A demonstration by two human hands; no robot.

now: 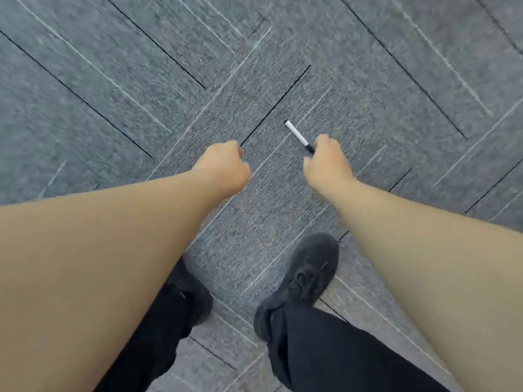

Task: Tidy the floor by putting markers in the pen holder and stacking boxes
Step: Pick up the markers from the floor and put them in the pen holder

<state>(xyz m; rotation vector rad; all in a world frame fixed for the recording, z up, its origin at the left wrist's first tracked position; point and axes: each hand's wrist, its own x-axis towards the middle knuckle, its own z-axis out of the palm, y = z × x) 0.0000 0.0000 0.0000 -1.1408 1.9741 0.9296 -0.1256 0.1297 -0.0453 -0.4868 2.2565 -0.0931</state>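
we are gripping the marker (298, 136) by its black end in our right hand (325, 162); our left hand (226, 165) is curling into an empty fist above the carpet floor (113, 80).

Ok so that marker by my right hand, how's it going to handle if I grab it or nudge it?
The marker looks thin and straight, so probably stiff and light. Its barrel looks round, so a nudge could roll it, though the carpet should slow that. The right hand is at its dark end; gripped only there, the white end may tip.
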